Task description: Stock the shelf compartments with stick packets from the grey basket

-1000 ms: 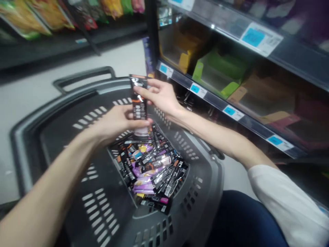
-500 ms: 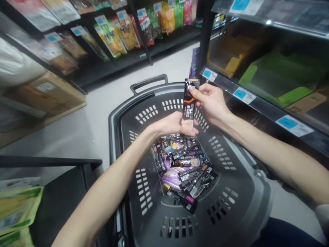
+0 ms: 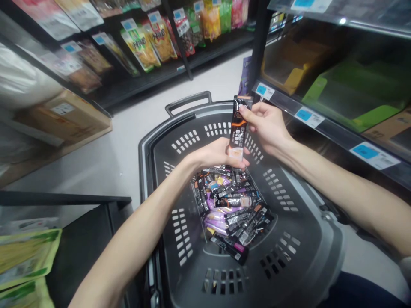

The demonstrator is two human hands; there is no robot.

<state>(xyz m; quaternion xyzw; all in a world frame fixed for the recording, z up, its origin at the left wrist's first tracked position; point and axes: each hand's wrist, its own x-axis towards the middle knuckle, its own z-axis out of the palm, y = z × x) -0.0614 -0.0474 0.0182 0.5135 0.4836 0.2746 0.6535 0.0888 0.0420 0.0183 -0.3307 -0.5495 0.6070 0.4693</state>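
A slim black stick packet [image 3: 238,128] with an orange stripe and a pale drink picture is held upright over the basket. My right hand [image 3: 265,124] pinches its top end between thumb and fingers. Around the lower end, my left hand [image 3: 221,154] is closed, thumb in front and fingers behind. Below both hands stands a dark grey shopping basket [image 3: 180,179] with slotted walls. On its floor lie many black stick packets [image 3: 234,201] in a loose heap, mixed with purple packets [image 3: 218,220].
Beyond the basket's handle [image 3: 189,102], a black shelf [image 3: 150,81] holds bagged snacks. At the right is a shelf edge [image 3: 308,115] with price tags and green and yellow bins. A cardboard box [image 3: 70,115] sits left; yellow-green bags [image 3: 28,261] lie at lower left.
The whole view has shifted slightly, so everything appears a little further right. Both hands keep hold of the stick packet in almost the same pose.
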